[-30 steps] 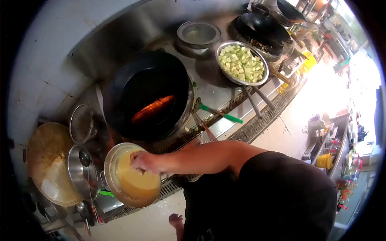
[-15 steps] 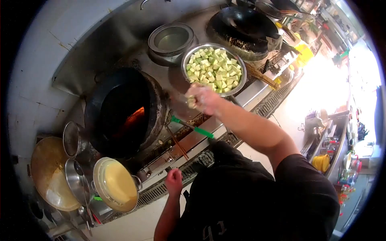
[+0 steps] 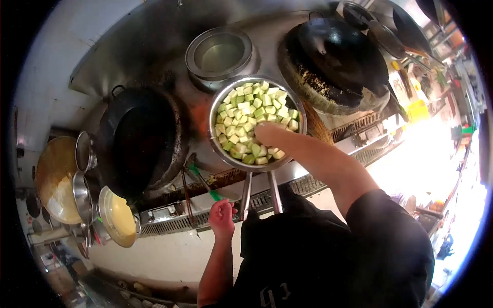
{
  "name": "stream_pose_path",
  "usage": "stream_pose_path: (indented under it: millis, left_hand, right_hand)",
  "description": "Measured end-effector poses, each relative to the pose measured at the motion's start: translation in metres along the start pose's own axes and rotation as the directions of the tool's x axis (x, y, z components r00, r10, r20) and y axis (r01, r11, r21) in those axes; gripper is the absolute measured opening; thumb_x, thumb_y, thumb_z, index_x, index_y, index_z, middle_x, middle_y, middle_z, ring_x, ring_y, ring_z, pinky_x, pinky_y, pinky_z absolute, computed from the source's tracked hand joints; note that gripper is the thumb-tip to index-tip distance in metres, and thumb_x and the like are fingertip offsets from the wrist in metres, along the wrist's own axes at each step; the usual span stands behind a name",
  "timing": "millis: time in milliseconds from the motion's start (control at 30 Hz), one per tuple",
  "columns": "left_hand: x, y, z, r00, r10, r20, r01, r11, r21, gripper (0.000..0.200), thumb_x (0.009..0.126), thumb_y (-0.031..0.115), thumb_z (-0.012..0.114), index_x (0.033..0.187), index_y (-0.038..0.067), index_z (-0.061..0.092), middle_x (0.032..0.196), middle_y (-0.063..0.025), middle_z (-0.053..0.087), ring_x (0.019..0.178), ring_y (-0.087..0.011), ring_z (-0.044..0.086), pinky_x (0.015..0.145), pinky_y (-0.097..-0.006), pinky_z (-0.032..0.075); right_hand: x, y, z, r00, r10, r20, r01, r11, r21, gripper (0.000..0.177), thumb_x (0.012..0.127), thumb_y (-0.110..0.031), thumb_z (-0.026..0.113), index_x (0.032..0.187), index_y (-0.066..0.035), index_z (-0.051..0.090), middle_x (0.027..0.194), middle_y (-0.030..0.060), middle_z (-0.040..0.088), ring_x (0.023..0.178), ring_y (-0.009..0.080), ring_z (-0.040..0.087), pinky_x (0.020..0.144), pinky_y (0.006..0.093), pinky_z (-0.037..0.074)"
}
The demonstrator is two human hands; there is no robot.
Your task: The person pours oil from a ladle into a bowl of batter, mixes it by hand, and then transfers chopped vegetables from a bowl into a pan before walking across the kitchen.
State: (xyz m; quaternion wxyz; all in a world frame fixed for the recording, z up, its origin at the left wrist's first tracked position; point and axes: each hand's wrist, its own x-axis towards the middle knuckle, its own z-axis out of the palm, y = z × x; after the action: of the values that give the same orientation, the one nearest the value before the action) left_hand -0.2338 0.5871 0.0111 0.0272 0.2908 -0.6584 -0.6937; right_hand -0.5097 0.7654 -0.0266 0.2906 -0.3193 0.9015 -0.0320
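Reaching in from the right of the frame, the right hand (image 3: 268, 133) was down among pale green cubes (image 3: 241, 119) in a metal bowl (image 3: 246, 166) at the centre. Its fingers were hidden, so whether they gripped any cubes could not be told. The left hand (image 3: 222, 218), low in the centre, had loosely curled fingers and no visible load; how fully it was closed could not be confirmed. It was near a green-handled tool (image 3: 215, 195).

Two metal handles (image 3: 246, 197) projected below the bowl. A round pot of liquid (image 3: 192, 57) stood just beyond it, a black wok (image 3: 138, 143) occupied the left, and a pot of yellow batter (image 3: 123, 218) sat lower left.

Risks, in this observer's judgement: the cubes were heaped near the rim, so a hard scoop could have pushed some over. Pressure on one side could have tipped the bowl if its support was unsteady. An orange glow (image 3: 199, 114) between wok and bowl suggested heat; a straying forearm could have been burned.
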Motion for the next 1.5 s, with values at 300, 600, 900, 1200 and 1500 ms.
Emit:
stream_pose_path:
  millis: [300, 600, 900, 1200, 1500]
  left_hand:
    - [0.022, 0.009, 0.085, 0.991, -0.055, 0.124, 0.054, 0.998, 0.015, 0.034, 0.086, 0.009, 0.055, 0.115, -0.001, 0.042, 0.088, -0.0088, 0.056, 0.07, -0.0128, 0.057, 0.057, -0.0239, 0.046]
    - [0.049, -0.026, 0.086, 0.986, 0.09, -0.141, -0.076, 0.992, 0.099, 0.033, 0.079, 0.01, 0.06, 0.108, -0.001, 0.048, 0.088, -0.0099, 0.057, 0.077, -0.0166, 0.057, 0.066, -0.0269, 0.047]
    - [0.028, -0.017, 0.094, 0.927, 0.361, 0.101, -0.35, 0.737, 0.578, 0.026, 0.077, 0.014, 0.062, 0.098, 0.0, 0.054, 0.088, -0.0137, 0.059, 0.082, -0.0228, 0.058, 0.073, -0.0323, 0.046]
    - [0.132, 0.019, 0.084, 0.966, -0.241, -0.088, 0.233, 0.968, -0.091, 0.037, 0.075, 0.01, 0.064, 0.107, 0.002, 0.047, 0.092, -0.0119, 0.058, 0.08, -0.0207, 0.056, 0.068, -0.0322, 0.046]
    - [0.14, 0.011, 0.082, 0.922, -0.365, -0.125, 0.317, 0.902, -0.293, 0.028, 0.07, 0.002, 0.062, 0.094, 0.003, 0.049, 0.086, -0.0124, 0.054, 0.076, -0.0228, 0.055, 0.059, -0.0313, 0.046]
  right_hand:
    - [-0.002, 0.002, -0.011, 0.991, -0.09, -0.097, 0.086, 0.995, -0.049, 0.019, 0.079, -0.012, 0.05, 0.087, -0.003, 0.066, 0.086, 0.0181, 0.064, 0.083, 0.0294, 0.063, 0.071, 0.0378, 0.051]
    - [-0.019, 0.011, -0.029, 0.922, -0.347, -0.172, 0.291, 0.914, -0.281, 0.028, 0.078, -0.016, 0.059, 0.101, 0.0, 0.059, 0.108, 0.0193, 0.058, 0.1, 0.0288, 0.057, 0.077, 0.0366, 0.051]
    - [-0.015, 0.053, -0.045, 0.903, -0.033, -0.428, 0.029, 0.999, -0.015, 0.027, 0.081, -0.015, 0.054, 0.103, 0.001, 0.059, 0.107, 0.0119, 0.06, 0.099, 0.0196, 0.056, 0.095, 0.0311, 0.04]
    - [-0.016, 0.134, -0.056, 0.809, 0.498, -0.313, -0.376, 0.847, 0.376, 0.036, 0.088, -0.031, 0.05, 0.1, 0.002, 0.06, 0.096, 0.0203, 0.063, 0.093, 0.0299, 0.06, 0.086, 0.0374, 0.044]
    - [-0.005, 0.154, -0.056, 0.872, 0.416, -0.257, -0.006, 0.535, 0.845, 0.031, 0.085, -0.024, 0.055, 0.098, 0.005, 0.06, 0.08, 0.0125, 0.063, 0.071, 0.0195, 0.058, 0.066, 0.0334, 0.046]
